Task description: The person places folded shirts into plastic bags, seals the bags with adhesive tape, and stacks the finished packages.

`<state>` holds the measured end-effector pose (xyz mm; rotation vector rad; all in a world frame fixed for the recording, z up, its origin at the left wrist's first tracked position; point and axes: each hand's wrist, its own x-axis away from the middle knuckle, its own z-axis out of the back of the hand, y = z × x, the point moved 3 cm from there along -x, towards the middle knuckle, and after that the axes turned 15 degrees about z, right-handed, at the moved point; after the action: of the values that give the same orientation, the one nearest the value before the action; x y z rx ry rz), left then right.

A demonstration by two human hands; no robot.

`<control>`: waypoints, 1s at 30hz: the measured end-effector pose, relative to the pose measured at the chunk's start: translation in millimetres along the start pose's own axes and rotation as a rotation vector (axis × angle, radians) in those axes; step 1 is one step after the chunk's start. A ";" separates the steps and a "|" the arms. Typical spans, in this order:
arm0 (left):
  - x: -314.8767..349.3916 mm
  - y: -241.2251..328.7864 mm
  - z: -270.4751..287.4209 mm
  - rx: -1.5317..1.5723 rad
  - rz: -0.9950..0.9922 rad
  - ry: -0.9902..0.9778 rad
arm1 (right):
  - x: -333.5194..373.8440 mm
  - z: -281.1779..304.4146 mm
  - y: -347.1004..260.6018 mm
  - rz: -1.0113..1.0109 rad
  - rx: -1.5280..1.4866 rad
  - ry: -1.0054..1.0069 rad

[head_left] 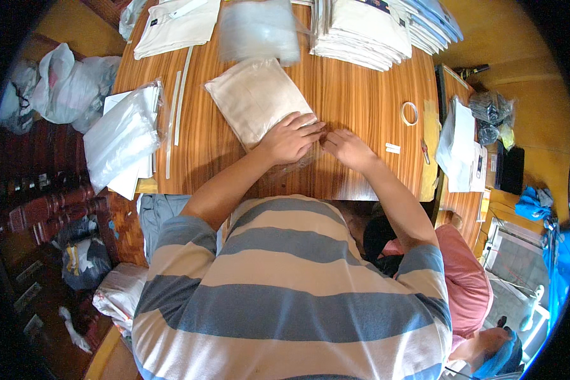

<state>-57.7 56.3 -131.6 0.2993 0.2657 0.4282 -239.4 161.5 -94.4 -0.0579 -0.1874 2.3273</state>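
Observation:
A folded cream garment in a clear plastic bag (253, 101) lies at a slant on the wooden table. My left hand (290, 139) rests flat across its near right corner, fingers stretched out. Just right of that corner is my right hand (348, 149), with its fingers curled and pinched together at the edge of the bag's clear plastic. The fingertips of the two hands almost meet. Loose plastic of the bag shows below my left hand, near the table's front edge. What exactly sits between the right fingertips is partly hidden.
Beyond the bag lie a stack of clear bags (259, 31), folded white garments (177, 28) and a tall garment pile (364, 35). More plastic bags (123, 136) lie at left. A tape roll (410, 114) and small cutter (425, 152) are at right. A person in pink (465, 285) is close by on the right.

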 end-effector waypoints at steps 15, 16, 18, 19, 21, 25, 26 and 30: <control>7.6 2.7 0.5 0.042 -0.099 -0.005 | 36.0 -3.5 -52.7 0.166 0.125 -0.025; 7.6 3.0 -0.2 0.054 -0.098 -0.003 | 41.5 -6.0 -55.9 0.157 0.100 -0.029; 9.3 4.5 -1.8 0.057 -0.096 -0.006 | 45.6 -4.0 -57.8 0.124 0.068 0.001; 11.1 6.7 -3.1 0.051 -0.096 -0.013 | 47.1 -2.8 -58.0 0.099 0.059 0.032; 10.1 6.4 -2.6 0.046 -0.108 -0.022 | 38.4 11.4 -56.7 0.046 0.081 0.164; 5.7 4.2 -1.4 0.042 -0.108 -0.078 | 6.8 31.1 -59.5 -0.070 0.060 0.341; 2.7 5.7 1.1 0.033 -0.098 -0.098 | -3.5 31.3 -59.1 -0.077 -0.005 0.303; -12.7 9.6 32.4 0.257 -0.079 -0.009 | -17.1 7.3 -57.5 -0.150 -0.171 0.145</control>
<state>-62.2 51.6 -96.1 0.5398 0.3232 0.3143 -187.2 187.4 -78.7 -0.2875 -0.3066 2.1436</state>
